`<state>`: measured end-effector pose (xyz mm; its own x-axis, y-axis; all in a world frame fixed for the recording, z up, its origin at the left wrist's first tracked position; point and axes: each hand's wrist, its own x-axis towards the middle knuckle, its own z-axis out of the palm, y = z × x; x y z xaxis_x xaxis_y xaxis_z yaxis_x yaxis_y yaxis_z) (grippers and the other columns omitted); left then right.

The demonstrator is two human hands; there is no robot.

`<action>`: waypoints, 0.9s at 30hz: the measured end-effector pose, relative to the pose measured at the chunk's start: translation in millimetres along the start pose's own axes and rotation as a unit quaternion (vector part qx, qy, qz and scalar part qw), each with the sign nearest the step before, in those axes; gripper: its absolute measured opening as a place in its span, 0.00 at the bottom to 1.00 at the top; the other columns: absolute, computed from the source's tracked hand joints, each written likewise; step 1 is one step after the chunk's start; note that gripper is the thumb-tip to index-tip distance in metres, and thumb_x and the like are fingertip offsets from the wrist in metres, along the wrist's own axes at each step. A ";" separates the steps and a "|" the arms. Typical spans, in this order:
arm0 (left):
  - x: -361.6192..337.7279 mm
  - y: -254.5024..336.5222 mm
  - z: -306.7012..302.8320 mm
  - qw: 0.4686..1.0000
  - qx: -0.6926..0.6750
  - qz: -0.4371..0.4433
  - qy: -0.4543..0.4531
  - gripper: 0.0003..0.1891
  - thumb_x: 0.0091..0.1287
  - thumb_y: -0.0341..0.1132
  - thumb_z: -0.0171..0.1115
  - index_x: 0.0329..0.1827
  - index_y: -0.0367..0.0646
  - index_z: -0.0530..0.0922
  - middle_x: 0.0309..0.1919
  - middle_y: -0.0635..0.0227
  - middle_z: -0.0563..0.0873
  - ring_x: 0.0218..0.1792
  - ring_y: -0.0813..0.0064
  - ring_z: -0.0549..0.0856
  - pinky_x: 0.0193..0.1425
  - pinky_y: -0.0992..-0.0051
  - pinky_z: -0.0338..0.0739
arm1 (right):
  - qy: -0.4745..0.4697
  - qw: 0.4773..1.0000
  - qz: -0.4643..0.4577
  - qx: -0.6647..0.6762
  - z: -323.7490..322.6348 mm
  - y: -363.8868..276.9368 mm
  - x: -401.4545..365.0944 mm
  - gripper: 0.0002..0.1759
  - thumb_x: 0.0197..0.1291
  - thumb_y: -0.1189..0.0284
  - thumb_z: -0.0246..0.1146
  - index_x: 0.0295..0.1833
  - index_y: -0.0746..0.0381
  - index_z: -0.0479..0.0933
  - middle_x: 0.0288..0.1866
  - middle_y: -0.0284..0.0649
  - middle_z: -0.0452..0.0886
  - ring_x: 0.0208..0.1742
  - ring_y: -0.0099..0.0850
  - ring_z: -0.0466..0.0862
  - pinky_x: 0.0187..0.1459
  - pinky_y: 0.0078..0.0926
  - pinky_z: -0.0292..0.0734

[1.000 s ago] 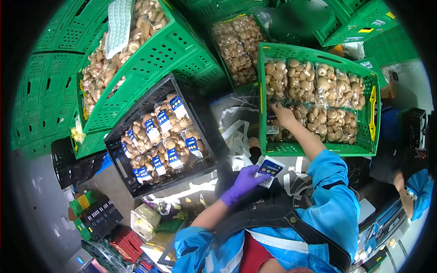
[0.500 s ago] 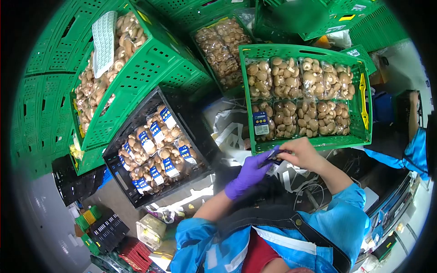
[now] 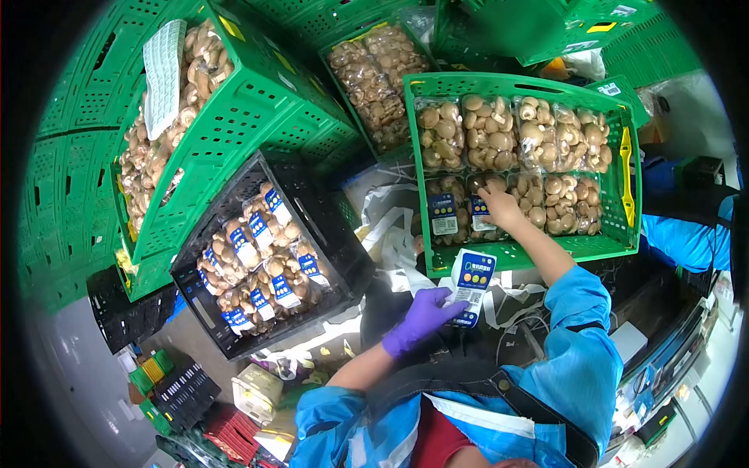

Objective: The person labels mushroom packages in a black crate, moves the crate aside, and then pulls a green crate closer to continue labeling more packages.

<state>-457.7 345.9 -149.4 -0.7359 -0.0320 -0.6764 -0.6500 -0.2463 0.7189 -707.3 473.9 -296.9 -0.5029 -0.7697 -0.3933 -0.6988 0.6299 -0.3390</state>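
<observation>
My left hand (image 3: 427, 318), in a purple glove, grips a strip of blue-and-white labels (image 3: 475, 273) in front of the green crate (image 3: 538, 248). Inside that crate lie two rows of clear-wrapped mushroom packs (image 3: 537, 134). My bare right hand (image 3: 500, 206) reaches into the front row, its fingers stretched out on the second pack from the left. Under them a blue-and-white label (image 3: 479, 221) lies on that pack, partly covered by the hand. The leftmost front pack also bears a label (image 3: 444, 215) on its wrap.
A black crate (image 3: 273, 343) of labelled mushroom packs stands to the left. Behind it, a tall green crate (image 3: 226, 148) holds loose mushrooms and a pale perforated sheet (image 3: 162, 82). Another crate of mushrooms (image 3: 380, 78) sits at the back. At far right another person's blue sleeve (image 3: 679, 242) shows.
My right hand has left my left hand and moved up into the green crate onto the second front pack, where a label now shows. The label strip in my left hand now faces up.
</observation>
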 end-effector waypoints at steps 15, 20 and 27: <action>-8.9 77.3 12.5 0.897 0.138 0.393 0.146 0.21 0.56 0.29 0.64 0.54 0.34 0.75 0.42 0.62 0.83 0.42 0.80 0.80 0.49 0.79 0.73 | 0.066 0.935 -0.066 0.341 -151.2 -144.8 -152.1 0.10 0.46 0.74 0.69 0.32 0.66 0.76 0.27 0.42 0.82 0.26 0.30 0.82 0.32 0.22 0.75; 25.5 78.9 -2.5 0.980 0.019 0.200 -0.012 0.29 0.55 0.19 0.57 0.63 0.37 0.67 0.48 0.66 0.80 0.49 0.79 0.77 0.56 0.77 0.70 | 0.045 0.906 -0.059 0.416 -179.4 -119.9 -116.4 0.11 0.45 0.76 0.70 0.35 0.65 0.77 0.28 0.36 0.82 0.29 0.22 0.80 0.34 0.18 0.74; 77.0 97.3 22.8 0.963 -0.181 0.185 0.079 0.20 0.58 0.25 0.61 0.55 0.37 0.73 0.41 0.69 0.81 0.41 0.85 0.79 0.47 0.83 0.73 | -0.008 0.921 -0.063 0.384 -187.5 -62.9 -49.3 0.09 0.46 0.74 0.68 0.31 0.66 0.76 0.23 0.33 0.78 0.24 0.17 0.75 0.26 0.18 0.70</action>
<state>-582.0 341.6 -127.9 -0.8476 -0.3234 -0.4207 -0.2186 -0.5096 0.8321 -733.9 452.6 -96.0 -0.4303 -0.8437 -0.3210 -0.1811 0.4290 -0.8850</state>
